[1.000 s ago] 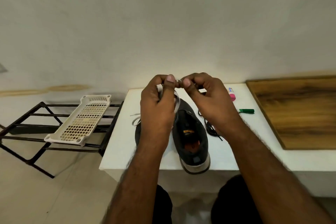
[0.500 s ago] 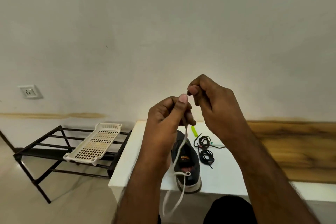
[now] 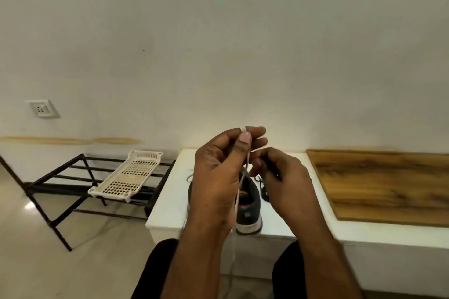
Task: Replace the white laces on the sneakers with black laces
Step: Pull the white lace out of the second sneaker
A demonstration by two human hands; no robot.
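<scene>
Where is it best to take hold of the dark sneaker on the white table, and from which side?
Probably at the heel collar of the sneaker, coming from the near table edge. The heel points toward the person at that edge, and the opening faces up, so fingers can hook inside. The left hand with its white lace covers the toe end.

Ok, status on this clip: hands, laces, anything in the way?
Left hand pinching white lace, strand hanging down past table edge. Right hand curled beside it, grip unclear. Dark sneaker on white table, black laces waiting. Nothing blocking.
</scene>
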